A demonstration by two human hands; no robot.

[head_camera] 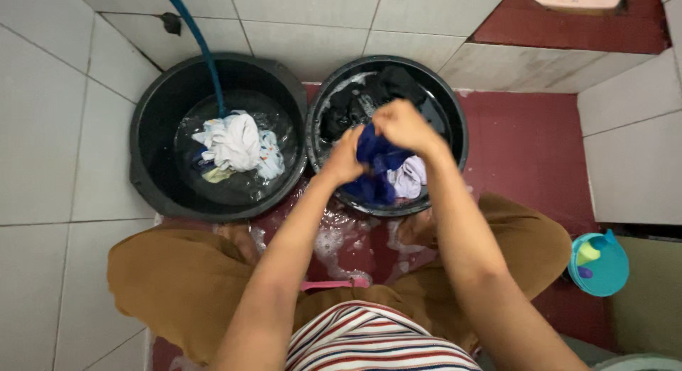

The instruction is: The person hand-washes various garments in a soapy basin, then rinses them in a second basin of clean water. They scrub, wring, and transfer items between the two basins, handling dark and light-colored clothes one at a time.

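Over the right black basin (455,108), both hands, left hand (346,158) and right hand (403,126), are clamped on a wet blue garment (376,158).

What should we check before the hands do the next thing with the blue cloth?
1. Both hands grip the blue cloth: ok; left hand and right hand are closed on it.
2. Cloth is over the right black tub: ok.
3. Left black tub has room: ok; only a white cloth and water.
4. Blue hose reaches the left tub: ok.
5. Hose is running: cannot tell.
6. Floor is dry: not ok; suds lie by the knees.
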